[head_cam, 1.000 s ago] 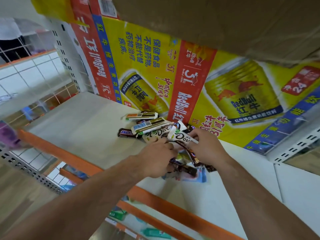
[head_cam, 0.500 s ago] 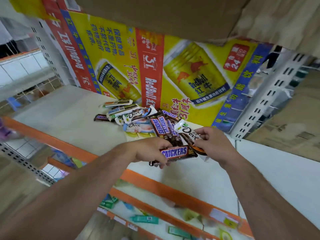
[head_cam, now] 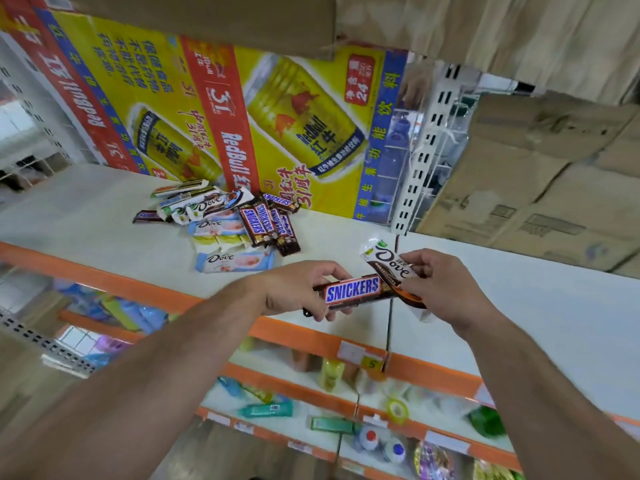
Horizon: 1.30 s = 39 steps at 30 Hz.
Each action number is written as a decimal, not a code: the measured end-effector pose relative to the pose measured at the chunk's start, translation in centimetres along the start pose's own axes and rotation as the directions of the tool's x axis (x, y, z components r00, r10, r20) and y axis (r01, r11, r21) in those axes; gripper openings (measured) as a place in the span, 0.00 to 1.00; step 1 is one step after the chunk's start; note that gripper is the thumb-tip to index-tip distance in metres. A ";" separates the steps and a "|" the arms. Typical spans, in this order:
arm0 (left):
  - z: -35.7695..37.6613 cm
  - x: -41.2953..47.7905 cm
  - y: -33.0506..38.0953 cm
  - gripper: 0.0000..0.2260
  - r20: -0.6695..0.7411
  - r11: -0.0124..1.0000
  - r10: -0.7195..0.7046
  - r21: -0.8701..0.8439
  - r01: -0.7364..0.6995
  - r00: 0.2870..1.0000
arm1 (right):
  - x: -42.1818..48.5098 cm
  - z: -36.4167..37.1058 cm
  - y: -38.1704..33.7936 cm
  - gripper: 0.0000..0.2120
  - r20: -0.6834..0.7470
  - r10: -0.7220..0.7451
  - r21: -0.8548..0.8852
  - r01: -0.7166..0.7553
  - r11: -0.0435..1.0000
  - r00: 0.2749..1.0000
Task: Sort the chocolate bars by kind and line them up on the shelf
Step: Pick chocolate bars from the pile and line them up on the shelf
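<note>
Two bars sit in our hands above the shelf (head_cam: 519,306) front: our left hand (head_cam: 294,289) grips a Snickers bar (head_cam: 353,289), our right hand (head_cam: 446,289) pinches a Dove bar (head_cam: 388,263). Farther back lies the mixed pile (head_cam: 239,220).

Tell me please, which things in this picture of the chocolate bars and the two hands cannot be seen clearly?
All in the head view:
- Snickers bar: its left end is covered by the left hand.
- Dove bar: the right hand covers its lower end; whether more bars lie beneath cannot be told.
- Pile on the shelf: bars overlap, so the count is unclear.
- Lower shelf goods: blurred, labels unreadable.
</note>
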<state>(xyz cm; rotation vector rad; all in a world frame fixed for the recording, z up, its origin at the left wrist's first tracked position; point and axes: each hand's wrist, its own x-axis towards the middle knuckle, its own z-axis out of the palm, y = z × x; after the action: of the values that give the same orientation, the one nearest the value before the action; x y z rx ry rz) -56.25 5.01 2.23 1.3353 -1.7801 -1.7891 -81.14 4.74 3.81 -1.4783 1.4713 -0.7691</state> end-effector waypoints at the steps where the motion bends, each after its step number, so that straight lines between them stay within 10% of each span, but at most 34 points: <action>1: 0.3 0.2 0.2 0.26 0.017 1.000 0.004 0.010 -0.004 1.000 | -0.7 -0.3 0.2 0.15 -0.018 0.004 -0.002 -0.004 1.000 1.000; 20: 15.3 5.7 3.4 0.21 0.029 0.986 0.160 0.051 -0.162 0.987 | -17.8 -7.1 8.3 0.15 -0.415 0.184 0.051 -0.179 0.983 0.891; 39: 43.9 18.2 15.9 0.18 0.160 0.976 0.205 0.037 -0.214 0.965 | -29.5 -32.5 20.1 0.13 -0.547 0.231 0.118 -0.199 0.973 0.805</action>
<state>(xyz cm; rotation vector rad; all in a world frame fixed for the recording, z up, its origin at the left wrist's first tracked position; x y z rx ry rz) -105.14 16.08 0.97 1.0044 -1.9814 -1.7822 -122.02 30.46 3.84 -1.0526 1.9949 -1.1524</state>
